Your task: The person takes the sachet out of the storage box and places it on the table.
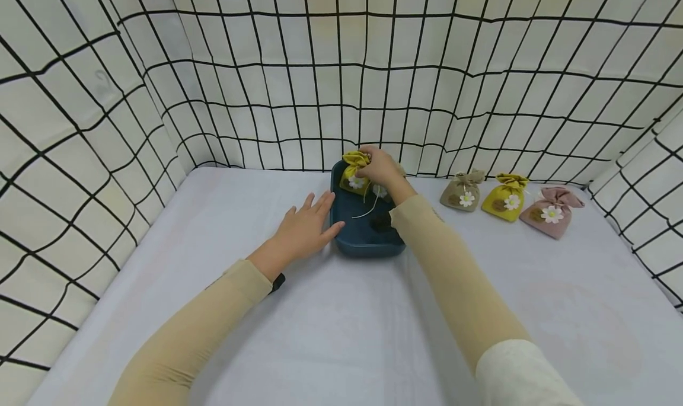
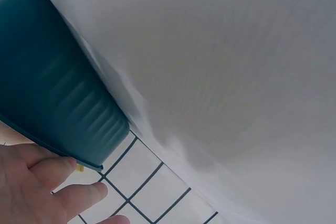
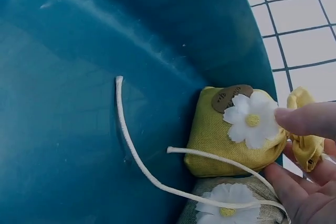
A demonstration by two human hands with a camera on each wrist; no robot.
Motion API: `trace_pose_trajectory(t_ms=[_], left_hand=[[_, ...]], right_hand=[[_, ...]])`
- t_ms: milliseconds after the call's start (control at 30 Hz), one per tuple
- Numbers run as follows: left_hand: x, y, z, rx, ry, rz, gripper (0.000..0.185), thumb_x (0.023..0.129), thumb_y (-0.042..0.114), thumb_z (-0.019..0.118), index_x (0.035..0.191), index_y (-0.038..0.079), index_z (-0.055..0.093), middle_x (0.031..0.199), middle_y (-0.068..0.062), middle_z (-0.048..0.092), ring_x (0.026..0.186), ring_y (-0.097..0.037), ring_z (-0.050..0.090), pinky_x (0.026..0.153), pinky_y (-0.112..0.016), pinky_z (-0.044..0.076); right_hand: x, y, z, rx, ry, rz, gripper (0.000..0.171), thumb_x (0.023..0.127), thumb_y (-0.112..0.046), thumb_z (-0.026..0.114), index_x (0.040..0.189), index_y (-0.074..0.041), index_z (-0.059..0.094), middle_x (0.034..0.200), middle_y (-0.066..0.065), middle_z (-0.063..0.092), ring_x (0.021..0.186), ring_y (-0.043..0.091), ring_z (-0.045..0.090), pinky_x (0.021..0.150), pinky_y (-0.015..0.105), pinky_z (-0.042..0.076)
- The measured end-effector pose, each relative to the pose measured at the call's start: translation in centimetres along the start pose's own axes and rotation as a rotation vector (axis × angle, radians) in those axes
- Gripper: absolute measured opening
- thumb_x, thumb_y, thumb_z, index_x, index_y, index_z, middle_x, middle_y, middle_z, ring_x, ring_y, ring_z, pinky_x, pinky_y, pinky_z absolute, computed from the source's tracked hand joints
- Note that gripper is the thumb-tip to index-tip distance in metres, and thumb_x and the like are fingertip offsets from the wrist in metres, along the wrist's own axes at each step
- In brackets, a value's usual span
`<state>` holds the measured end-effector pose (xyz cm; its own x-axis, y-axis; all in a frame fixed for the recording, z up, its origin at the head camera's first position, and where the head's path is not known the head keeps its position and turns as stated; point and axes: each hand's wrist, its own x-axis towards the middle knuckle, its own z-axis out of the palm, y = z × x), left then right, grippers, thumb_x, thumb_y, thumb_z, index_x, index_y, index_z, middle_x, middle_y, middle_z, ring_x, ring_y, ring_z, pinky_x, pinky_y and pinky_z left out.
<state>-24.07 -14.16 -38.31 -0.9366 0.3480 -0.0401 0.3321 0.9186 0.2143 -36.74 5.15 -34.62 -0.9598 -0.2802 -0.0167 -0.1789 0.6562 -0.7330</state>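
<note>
A blue plastic basin stands on the table near the mesh wall. Inside its far end my right hand pinches a yellow drawstring pouch by its gathered neck; a white daisy and a brown tag decorate the pouch. Beside it in the basin lies a grey-beige pouch with a similar daisy, partly hidden. A white cord trails over the basin floor. My left hand, fingers spread and fairly straight, touches the basin's left rim.
Right of the basin, a beige pouch, another yellow pouch and a pink pouch lie in a row on the white tablecloth. Black grid mesh over pale panels encloses the table's back and sides.
</note>
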Motion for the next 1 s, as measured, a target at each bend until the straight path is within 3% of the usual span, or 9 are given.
trace_pose_trajectory(t_ms=[333, 667, 867, 1000], left_hand=[[-0.3, 0.2, -0.1, -0.002, 0.001, 0.0, 0.079, 0.107, 0.054, 0.043, 0.165, 0.006, 0.017, 0.168, -0.01, 0.021, 0.154, -0.039, 0.015, 0.115, -0.068, 0.023], [-0.2, 0.1, 0.1, -0.002, 0.001, 0.005, 0.079, 0.108, 0.054, 0.042, 0.165, 0.007, 0.015, 0.169, -0.01, 0.02, 0.154, -0.038, 0.015, 0.115, -0.068, 0.023], [-0.2, 0.3, -0.1, -0.005, -0.002, 0.006, 0.079, 0.108, 0.054, 0.042, 0.165, 0.007, 0.015, 0.169, -0.009, 0.019, 0.155, -0.038, 0.014, 0.115, -0.068, 0.023], [-0.3, 0.3, -0.1, -0.005, -0.004, 0.003, 0.079, 0.108, 0.054, 0.042, 0.165, 0.007, 0.015, 0.169, -0.01, 0.019, 0.155, -0.038, 0.014, 0.115, -0.068, 0.022]], right_hand=[[0.0, -0.1, 0.6, -0.141, -0.08, -0.007, 0.073, 0.089, -0.012, 0.081, 0.152, -0.005, 0.045, 0.141, 0.016, 0.056, 0.125, 0.033, 0.054, 0.106, 0.046, 0.044], [-0.1, 0.3, 1.0, -0.221, -0.051, -0.019, 0.055, 0.087, -0.008, 0.082, 0.136, -0.001, 0.058, 0.126, 0.015, 0.063, 0.112, 0.031, 0.057, 0.102, 0.046, 0.045], [-0.1, 0.1, 1.0, -0.26, -0.063, -0.03, 0.061, 0.088, -0.011, 0.082, 0.143, -0.002, 0.056, 0.133, 0.015, 0.062, 0.119, 0.031, 0.057, 0.107, 0.047, 0.042], [-0.1, -0.2, 1.3, -0.3, -0.097, -0.056, 0.062, 0.089, -0.013, 0.082, 0.144, -0.004, 0.056, 0.131, 0.015, 0.062, 0.116, 0.031, 0.057, 0.103, 0.047, 0.045]])
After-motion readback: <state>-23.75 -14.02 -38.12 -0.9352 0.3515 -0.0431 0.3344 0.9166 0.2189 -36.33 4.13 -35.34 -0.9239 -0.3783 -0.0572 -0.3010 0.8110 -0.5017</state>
